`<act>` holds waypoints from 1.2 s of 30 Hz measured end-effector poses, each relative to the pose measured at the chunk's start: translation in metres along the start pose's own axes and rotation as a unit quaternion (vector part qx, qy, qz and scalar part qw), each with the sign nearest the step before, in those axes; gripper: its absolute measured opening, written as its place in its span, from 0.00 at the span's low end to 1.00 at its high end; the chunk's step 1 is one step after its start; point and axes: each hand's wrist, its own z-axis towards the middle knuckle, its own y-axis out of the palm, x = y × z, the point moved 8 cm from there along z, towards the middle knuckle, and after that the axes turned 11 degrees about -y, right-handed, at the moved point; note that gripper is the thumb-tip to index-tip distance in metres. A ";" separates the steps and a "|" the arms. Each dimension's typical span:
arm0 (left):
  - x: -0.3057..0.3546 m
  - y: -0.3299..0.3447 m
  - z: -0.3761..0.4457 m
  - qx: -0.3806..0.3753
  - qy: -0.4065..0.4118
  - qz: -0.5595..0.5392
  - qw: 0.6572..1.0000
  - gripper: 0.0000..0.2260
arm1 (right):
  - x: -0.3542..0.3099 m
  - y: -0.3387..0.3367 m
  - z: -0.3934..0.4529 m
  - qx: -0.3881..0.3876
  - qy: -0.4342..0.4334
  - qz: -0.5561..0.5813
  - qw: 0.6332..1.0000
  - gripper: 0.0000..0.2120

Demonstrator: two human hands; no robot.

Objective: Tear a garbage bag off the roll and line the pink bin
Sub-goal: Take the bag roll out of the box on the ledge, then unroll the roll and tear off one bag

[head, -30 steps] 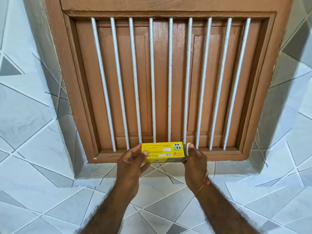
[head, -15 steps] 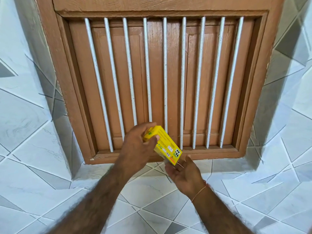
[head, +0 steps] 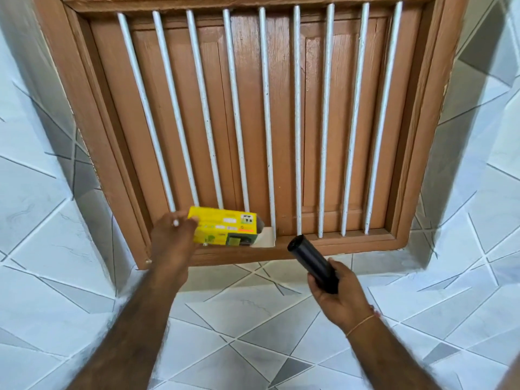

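Since a moment ago the black roll (head: 312, 263) is coming out of the yellow box (head: 223, 229). The right hand (head: 339, 296) is gripping its lower end; it looks light, smooth, slippery. Farther, the left hand (head: 171, 243) is closing around the box by the wooden sill (head: 337, 244).

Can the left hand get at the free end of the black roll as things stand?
Probably not yet: the left hand is closed on the yellow box at the window sill. The roll, in the right hand, is otherwise unobstructed.
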 end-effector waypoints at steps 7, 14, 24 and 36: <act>-0.136 0.013 0.018 0.004 -0.213 -0.034 0.977 0.04 | -0.039 -0.010 -0.001 -0.007 -0.057 -0.073 0.996 0.08; -0.129 0.036 0.033 0.054 -0.101 0.186 0.976 0.14 | -0.036 -0.013 -0.012 -0.024 -0.066 -0.131 0.989 0.08; -0.079 0.047 -0.003 -0.001 0.107 0.252 0.962 0.07 | -0.019 0.019 -0.024 -0.094 -0.126 -0.251 0.955 0.06; -0.080 0.072 -0.073 -0.361 0.093 0.214 0.903 0.13 | 0.026 0.075 -0.060 -0.186 -0.150 -0.266 0.934 0.19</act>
